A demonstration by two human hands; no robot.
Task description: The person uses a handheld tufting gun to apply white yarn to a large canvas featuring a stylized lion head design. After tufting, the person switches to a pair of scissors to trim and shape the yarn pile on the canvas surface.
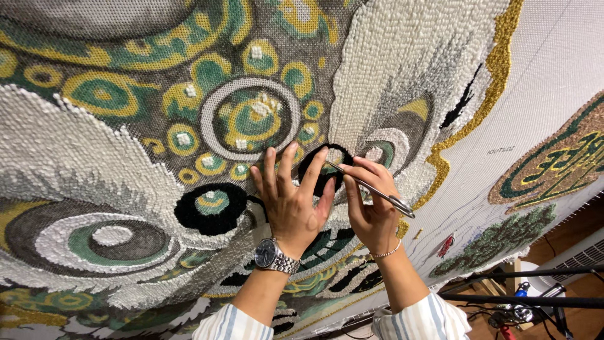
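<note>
Left hand lies spread flat on the rug; right hand pinches scissors. Keep the tips shallow at the black patch.

A large stretched white backing cloth is held on a black metal frame. Tufted yarn patterns in green, yellow, grey, white and black are carried on it.

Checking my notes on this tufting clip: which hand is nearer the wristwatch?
Left. The left hand wears the wristwatch at its wrist; the right hand, holding metal scissors, is beside it.
</note>
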